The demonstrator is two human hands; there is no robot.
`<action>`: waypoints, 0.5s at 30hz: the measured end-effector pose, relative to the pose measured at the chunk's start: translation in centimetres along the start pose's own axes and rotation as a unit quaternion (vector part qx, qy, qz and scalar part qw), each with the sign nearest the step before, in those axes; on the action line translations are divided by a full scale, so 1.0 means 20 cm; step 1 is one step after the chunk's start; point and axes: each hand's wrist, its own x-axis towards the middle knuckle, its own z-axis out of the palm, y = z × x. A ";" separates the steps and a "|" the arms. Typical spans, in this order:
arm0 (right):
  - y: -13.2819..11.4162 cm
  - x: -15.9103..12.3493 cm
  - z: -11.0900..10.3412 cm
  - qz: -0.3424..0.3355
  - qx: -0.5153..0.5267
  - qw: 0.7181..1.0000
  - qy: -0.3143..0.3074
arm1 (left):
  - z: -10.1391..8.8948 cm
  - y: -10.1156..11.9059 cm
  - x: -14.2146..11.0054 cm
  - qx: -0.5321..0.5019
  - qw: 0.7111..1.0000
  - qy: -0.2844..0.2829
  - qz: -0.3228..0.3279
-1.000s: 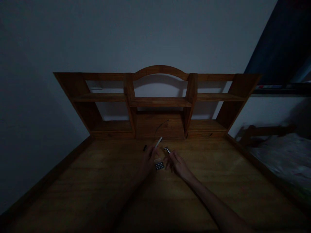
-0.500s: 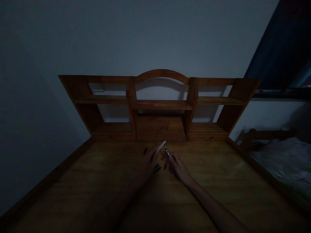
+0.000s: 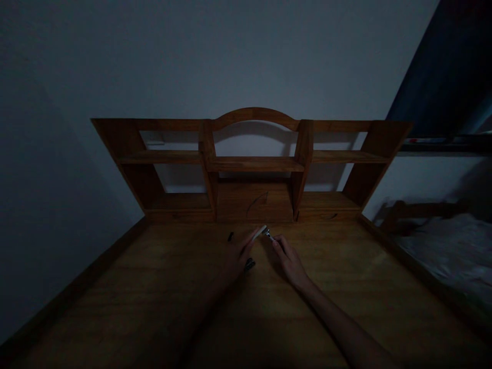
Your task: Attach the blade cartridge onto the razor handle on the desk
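White stick [image 3: 259, 232], one: pinched in the left hand [image 3: 235, 260], tip toward the metal tool [image 3: 267, 233], whose handle is pinched by the right hand [image 3: 289, 259]; contact cannot be told. Risks, as judged: stick knocked askew, if pressed by the tool against a loose pinch; tool head misplaced, owing to dim light; dark item [image 3: 249, 264], partly hidden just beside the left hand, nudged by its heel. Black piece [image 3: 230, 236]: set beyond the left hand. Wooden table [image 3: 146, 277]: spread beneath both; shelf unit [image 3: 255, 163] and pale wall [image 3: 230, 61] beyond; rumpled bedding [image 3: 449, 251] far right.
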 end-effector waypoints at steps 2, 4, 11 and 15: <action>0.00 0.00 0.00 -0.002 -0.007 1.000 0.002 | 0.00 0.00 0.00 -0.008 1.000 0.002 -0.004; 0.00 0.00 -0.01 -0.002 -0.011 1.000 0.003 | 0.00 0.00 0.00 -0.006 1.000 0.025 -0.011; 0.00 0.00 -0.01 0.000 -0.009 1.000 0.009 | 0.00 -0.04 -0.01 -0.009 1.000 0.014 -0.021; -0.01 0.00 0.00 -0.002 -0.002 1.000 0.009 | 0.00 -0.09 0.00 -0.013 0.999 0.034 -0.031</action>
